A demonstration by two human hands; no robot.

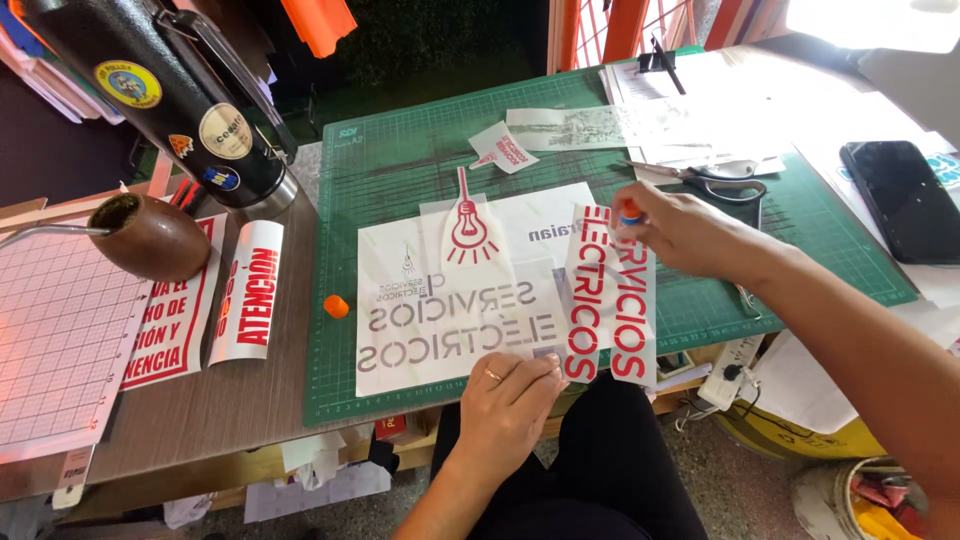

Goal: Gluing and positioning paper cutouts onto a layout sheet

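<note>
Red vinyl lettering on a clear transfer strip (pixel 610 295) lies at the centre-right of the frame, overlapping the right edge of a white backing sheet with grey mirrored lettering (pixel 455 315), both on the dark green gridded cutting mat (pixel 400 165) that covers the bench. The right hand (pixel 690 235) holds its grip pinched around a small blue-and-orange tool (pixel 630 212) at the strip's upper end, while the left hand (pixel 510 405), fingers pressed together and flat, pins the strip's lower edge where it meets the white sheet. The likely trouble is creasing or trapped bubbles: the strip looks slightly lifted along its length, so uneven pressure from the small tool could fold the film onto itself. If the left hand's hold slackens, the strip may skew against the sheet beneath. A second clear piece bearing a red light-bulb shape (pixel 468 228) rests loose just left of the strip and could catch on any sticky edge. The small orange cap (pixel 337 306) at the mat's left edge may roll off, and the black-handled scissors (pixel 725 185) lie near the right forearm, easy to knock.
</note>
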